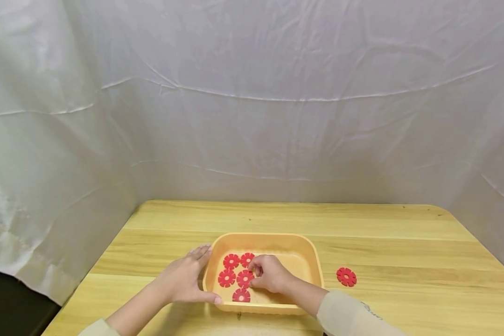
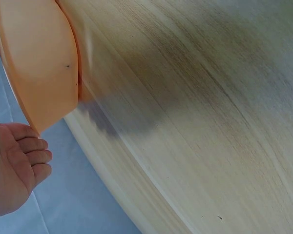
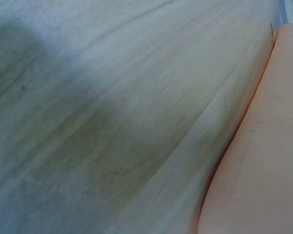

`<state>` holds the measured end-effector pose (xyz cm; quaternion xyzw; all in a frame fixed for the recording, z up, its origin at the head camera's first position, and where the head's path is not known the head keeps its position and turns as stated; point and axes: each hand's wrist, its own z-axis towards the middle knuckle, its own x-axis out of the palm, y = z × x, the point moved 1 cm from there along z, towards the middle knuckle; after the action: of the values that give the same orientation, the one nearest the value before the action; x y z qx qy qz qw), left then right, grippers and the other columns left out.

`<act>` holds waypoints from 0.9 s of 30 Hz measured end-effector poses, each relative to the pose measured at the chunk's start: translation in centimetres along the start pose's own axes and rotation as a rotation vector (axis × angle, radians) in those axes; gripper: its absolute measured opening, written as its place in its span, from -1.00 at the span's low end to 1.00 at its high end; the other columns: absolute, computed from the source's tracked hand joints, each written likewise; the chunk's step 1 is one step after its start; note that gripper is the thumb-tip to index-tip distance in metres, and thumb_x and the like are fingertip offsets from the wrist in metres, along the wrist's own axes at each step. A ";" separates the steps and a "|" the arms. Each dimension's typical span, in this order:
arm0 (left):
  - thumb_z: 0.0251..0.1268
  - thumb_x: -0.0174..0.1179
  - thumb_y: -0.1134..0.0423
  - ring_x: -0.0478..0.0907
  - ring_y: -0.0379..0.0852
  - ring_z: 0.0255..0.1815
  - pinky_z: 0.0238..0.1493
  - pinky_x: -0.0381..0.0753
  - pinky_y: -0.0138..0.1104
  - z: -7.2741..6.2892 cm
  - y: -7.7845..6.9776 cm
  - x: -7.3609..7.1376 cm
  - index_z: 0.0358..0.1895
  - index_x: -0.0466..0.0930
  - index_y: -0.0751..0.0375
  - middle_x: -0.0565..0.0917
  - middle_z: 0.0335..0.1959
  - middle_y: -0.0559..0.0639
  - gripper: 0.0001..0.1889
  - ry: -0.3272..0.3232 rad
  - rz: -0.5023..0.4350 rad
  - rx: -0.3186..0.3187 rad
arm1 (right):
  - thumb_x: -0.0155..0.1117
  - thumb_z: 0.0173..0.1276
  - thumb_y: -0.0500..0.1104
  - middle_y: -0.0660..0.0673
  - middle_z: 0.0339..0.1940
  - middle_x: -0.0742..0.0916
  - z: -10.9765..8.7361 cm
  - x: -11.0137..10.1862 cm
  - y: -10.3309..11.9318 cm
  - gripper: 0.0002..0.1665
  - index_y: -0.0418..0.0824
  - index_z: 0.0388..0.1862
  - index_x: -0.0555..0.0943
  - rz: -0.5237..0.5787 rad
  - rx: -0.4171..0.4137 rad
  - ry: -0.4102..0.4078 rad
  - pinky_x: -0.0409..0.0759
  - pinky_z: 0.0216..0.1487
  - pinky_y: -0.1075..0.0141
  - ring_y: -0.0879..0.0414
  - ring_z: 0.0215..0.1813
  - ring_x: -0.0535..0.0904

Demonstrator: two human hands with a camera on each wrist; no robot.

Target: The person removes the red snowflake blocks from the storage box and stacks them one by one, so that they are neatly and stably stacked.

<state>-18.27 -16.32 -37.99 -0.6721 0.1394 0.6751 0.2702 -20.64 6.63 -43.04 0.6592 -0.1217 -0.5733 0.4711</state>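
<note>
An orange rectangular bin (image 1: 294, 240) stands on the table. Several flat red snowflake discs lie in its left part, among them one disc (image 1: 227, 278) by the left wall and another disc (image 1: 241, 295) near the front wall. Reaching into the bin, my right hand (image 1: 273, 275) has thumb and forefinger at opposite edges of a red snowflake disc (image 1: 244, 278), gripping it close over the floor. My left hand (image 1: 185, 282) is spread along the bin's left side, thumb on the near rim and fingers by the far left corner. In the right wrist view the right hand is not seen.
One more red snowflake disc (image 1: 346, 276) lies on the wooden table (image 1: 403, 252), right of the bin. Pale cloth (image 1: 277, 140) hangs behind the table and along both sides. A dark area (image 1: 12, 298) shows beyond the table's left edge.
</note>
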 end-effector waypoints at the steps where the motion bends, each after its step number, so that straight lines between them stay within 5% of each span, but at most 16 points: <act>1: -0.30 0.19 -0.51 0.27 0.29 0.33 0.24 0.41 0.03 0.0 0.0 0.0 0.27 0.27 0.50 0.31 0.31 0.39 0.20 0.000 0.001 -0.002 | 0.43 -0.08 -0.40 0.03 -0.63 0.45 0.0 0.0 0.0 -0.79 -0.36 -0.42 0.59 0.001 -0.001 -0.001 0.32 -0.47 0.49 0.31 -0.53 0.28; 19: -0.29 0.18 -0.52 0.27 0.28 0.34 0.23 0.42 0.02 0.0 0.1 0.2 0.27 0.28 0.48 0.31 0.31 0.38 0.20 -0.002 -0.002 -0.004 | 0.44 -0.06 -0.37 0.03 -0.64 0.48 -0.2 -0.3 0.3 -0.81 -0.36 -0.47 0.58 -0.007 -0.005 -0.029 0.37 -0.51 0.51 0.33 -0.55 0.31; 27: -0.28 0.17 -0.53 0.26 0.28 0.34 0.24 0.41 0.02 0.0 0.2 0.1 0.28 0.27 0.48 0.30 0.32 0.38 0.20 0.003 -0.002 -0.001 | 0.41 -0.01 -0.36 -0.02 -0.55 0.55 -0.1 -0.8 0.7 -0.77 -0.41 -0.34 0.60 0.045 0.002 -0.058 0.45 -0.48 0.52 0.28 -0.49 0.38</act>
<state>-18.33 -16.44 -38.12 -0.6732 0.1391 0.6740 0.2703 -20.51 6.89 -42.01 0.6400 -0.1505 -0.5813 0.4794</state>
